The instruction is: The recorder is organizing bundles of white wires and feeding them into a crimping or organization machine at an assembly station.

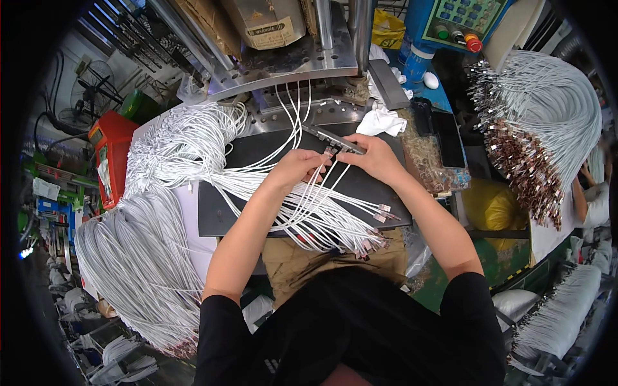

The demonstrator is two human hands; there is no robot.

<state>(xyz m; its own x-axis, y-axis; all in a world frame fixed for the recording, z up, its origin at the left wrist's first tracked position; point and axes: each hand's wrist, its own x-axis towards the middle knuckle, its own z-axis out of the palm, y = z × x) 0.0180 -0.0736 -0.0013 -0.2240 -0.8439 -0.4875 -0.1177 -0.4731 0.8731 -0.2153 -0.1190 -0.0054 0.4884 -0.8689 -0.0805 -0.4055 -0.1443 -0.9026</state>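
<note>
My left hand point(297, 168) pinches the end of a white cable point(320, 175), its fingertips at a narrow dark metal fixture bar point(335, 137). My right hand point(374, 159) grips the right end of that bar, thumb toward the left fingertips. Several white cables run from the bar back under the machine. Below my hands, a bundle of white cables point(302, 209) lies across a black board point(215, 209), its metal-tipped connectors point(370, 244) near my lap. My fingers partly hide the connector seated at the bar.
Cable heaps lie on the left, one coiled point(187, 138) and one hanging point(138, 257). A steel press point(283, 77) stands ahead. On the right are a white cloth point(381, 120), a dark phone-like slab point(449, 138), a blue control box with buttons point(460, 26) and a big hanging cable bundle point(547, 96).
</note>
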